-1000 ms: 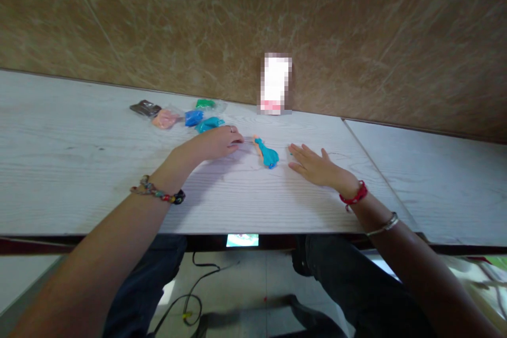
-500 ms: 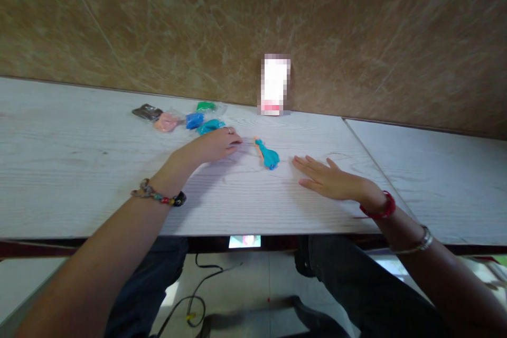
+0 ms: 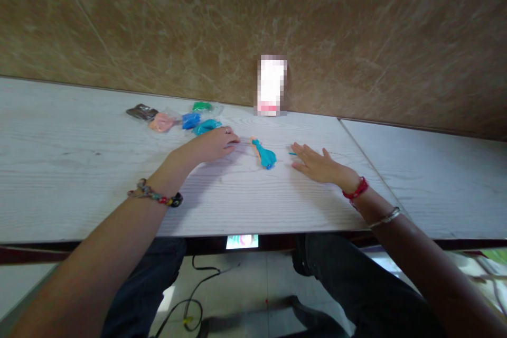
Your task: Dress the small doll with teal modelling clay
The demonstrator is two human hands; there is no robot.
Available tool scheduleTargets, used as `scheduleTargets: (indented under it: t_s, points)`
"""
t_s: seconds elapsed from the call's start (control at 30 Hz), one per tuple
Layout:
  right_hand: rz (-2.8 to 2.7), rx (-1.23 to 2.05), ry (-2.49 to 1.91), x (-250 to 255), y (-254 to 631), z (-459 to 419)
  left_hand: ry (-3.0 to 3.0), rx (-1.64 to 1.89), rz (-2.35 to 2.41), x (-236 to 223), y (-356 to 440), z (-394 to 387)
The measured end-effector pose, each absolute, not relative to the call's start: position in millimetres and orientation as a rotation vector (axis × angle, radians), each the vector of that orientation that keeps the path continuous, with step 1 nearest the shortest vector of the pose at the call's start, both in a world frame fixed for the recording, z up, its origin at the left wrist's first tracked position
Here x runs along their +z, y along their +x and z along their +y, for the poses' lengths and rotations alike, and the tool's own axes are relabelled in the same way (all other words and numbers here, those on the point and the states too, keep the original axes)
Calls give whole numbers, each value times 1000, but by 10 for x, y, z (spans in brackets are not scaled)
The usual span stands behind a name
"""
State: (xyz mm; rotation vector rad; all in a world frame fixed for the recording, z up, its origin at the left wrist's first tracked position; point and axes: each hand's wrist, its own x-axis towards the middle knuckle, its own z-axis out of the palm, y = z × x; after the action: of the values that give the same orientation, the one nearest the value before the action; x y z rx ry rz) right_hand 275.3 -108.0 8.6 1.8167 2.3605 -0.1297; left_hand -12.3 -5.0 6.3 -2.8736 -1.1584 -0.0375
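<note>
My right hand (image 3: pixel 312 162) lies flat on the table with its fingers stretched out. A thin blue strip of modelling clay (image 3: pixel 292 153) pokes out from under its fingertips; the rest of the strip is hidden. Left of it lies a small clay piece (image 3: pixel 266 157), teal and flared at the near end, with peach along its left edge and darker blue at the bottom. My left hand (image 3: pixel 219 143) rests just left of this piece, fingers loosely bent and thumb apart, with no object visible in it. A faint thin line between its fingertips and the clay piece is too indistinct to name.
Beyond my left hand lie clear packets of clay: teal (image 3: pixel 206 127), blue (image 3: pixel 190 120), green (image 3: pixel 202 106), peach (image 3: pixel 162 122) and dark brown (image 3: pixel 141 112). A blurred-out phone-shaped object (image 3: pixel 271 86) leans against the brown marbled wall (image 3: pixel 356 37). A seam crosses the white table (image 3: pixel 253 206) at right.
My right hand slid back toward me and to the right, then forward again, flat on the table. More of the blue strip now shows at its fingertips. My left hand stayed nearly still.
</note>
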Motion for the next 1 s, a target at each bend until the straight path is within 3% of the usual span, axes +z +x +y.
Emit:
scheduleTargets:
  t_s: [0.17, 0.37, 0.6, 1.0]
  points:
    - [2482, -268, 1560, 42, 2907, -1219, -2886, -47, -1137, 73, -126, -74]
    - [2466, -80, 1693, 37, 2918, -1071, -2878, -50, -1169, 86, -92, -81]
    - [2676, -322, 1616, 141, 3063, -855, -2877, -70, -1169, 65, -112, -61]
    - [3045, 133, 1537, -2, 3042, -728, -2859, -11, -1205, 73, -102, -91]
